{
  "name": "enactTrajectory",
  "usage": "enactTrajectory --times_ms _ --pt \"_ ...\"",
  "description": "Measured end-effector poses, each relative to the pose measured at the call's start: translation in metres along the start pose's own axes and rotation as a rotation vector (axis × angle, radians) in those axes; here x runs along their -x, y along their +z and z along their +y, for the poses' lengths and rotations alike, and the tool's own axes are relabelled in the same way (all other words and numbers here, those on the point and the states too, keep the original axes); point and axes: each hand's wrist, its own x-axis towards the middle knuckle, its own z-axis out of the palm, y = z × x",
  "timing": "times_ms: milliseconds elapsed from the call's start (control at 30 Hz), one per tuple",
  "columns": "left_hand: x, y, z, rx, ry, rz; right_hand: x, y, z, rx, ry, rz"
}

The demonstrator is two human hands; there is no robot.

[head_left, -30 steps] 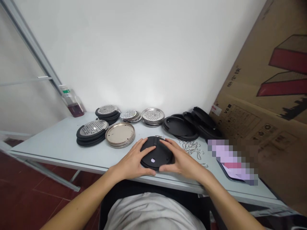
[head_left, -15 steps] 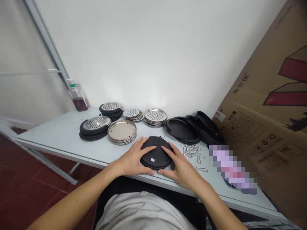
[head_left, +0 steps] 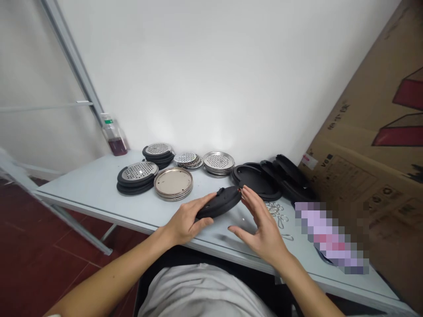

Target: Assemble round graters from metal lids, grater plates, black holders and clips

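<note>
A round black disc is tilted above the table's front part, its right side raised. My left hand grips its left edge, thumb at the near side and fingers over the far side. At the disc's raised right edge is my right hand, thumb and fingers spread apart, the fingertips close to the rim; whether they touch it I cannot tell. Right of that hand lie several small wire clips. Black round rings rest behind it, and a stack of metal plates stands behind my left hand.
Perforated metal plates are stacked near the wall. Black discs with grater-like tops stand at the left. A bottle of dark liquid is at the table's back left. A large cardboard box and a blurred purple item are at the right.
The black disc, flat before, is now lifted and tilted. My right hand has opened away from its near edge, while my left hand keeps its hold. The view has shifted slightly.
</note>
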Motion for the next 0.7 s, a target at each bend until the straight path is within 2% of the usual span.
enactTrajectory --times_ms 100,233,333,400,567,700 --pt "0.003 0.004 -0.001 0.105 -0.029 0.080 -0.001 0.002 -0.002 0.006 -0.001 -0.062" --pt "0.005 0.012 -0.002 0.107 -0.131 0.258 -0.001 0.004 -0.004 0.082 0.044 -0.234" --pt "0.003 0.013 -0.001 0.132 -0.196 0.362 0.000 0.006 -0.003 0.109 0.071 -0.291" --pt "-0.001 0.011 -0.001 0.190 -0.230 0.341 0.000 0.006 -0.002 0.109 0.066 -0.307" --pt "-0.008 0.008 -0.003 0.357 -0.233 0.184 0.001 0.005 0.001 0.145 0.131 -0.278" --pt "-0.008 0.011 -0.004 0.290 -0.231 0.104 0.003 0.006 0.005 0.195 0.168 -0.212"
